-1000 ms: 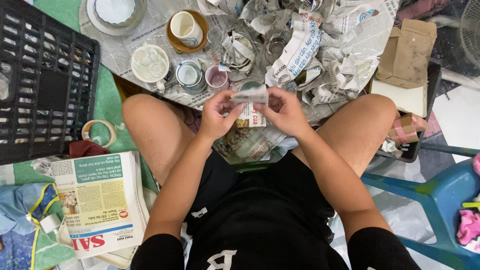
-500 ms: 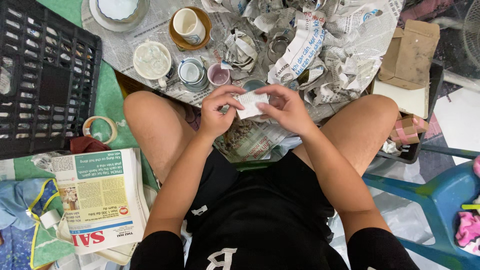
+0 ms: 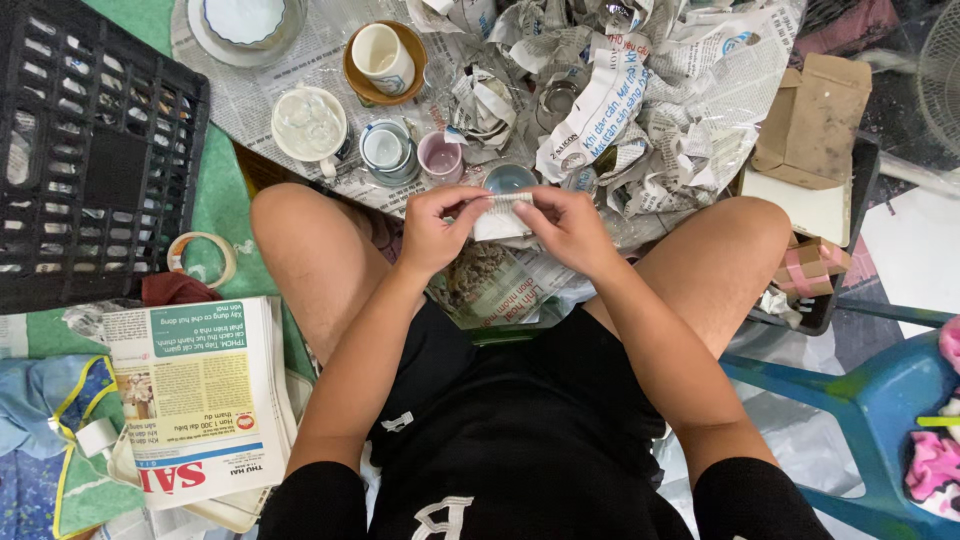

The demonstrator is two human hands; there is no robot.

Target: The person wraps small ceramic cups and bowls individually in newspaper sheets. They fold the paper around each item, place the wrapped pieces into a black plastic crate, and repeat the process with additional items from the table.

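A person seated on the floor, seen from above, works between bare knees. At 9 o'clock a black slatted plastic crate (image 3: 90,150) fills the left edge, its right rim close beside the left knee. Just below it lies a ring of tan tape (image 3: 200,258), and at 7 o'clock a folded stack of newspaper (image 3: 195,400) sits beside the left thigh, leaving only a thin strip of green mat between.

At the centre, the left hand (image 3: 432,228) and right hand (image 3: 570,228) are drawn together, fingertips of both pinching a small object wrapped in white newsprint (image 3: 500,215) — it is held in the air just above the lap, at about 12 o'clock from the torso. Directly beyond it, almost touching, are a small pink cup (image 3: 440,156), a blue-rimmed white cup (image 3: 385,148) and a pale round lidded dish (image 3: 308,124), all on spread newspaper. A white cup on a brown saucer (image 3: 382,58) stands farther out.

From 12 to 2 o'clock, crumpled newspaper wads (image 3: 620,110) crowd the floor — little free space there. At 2 o'clock lies a flattened brown cardboard box (image 3: 815,120); at 4 o'clock a blue plastic chair leg (image 3: 850,380) angles in.
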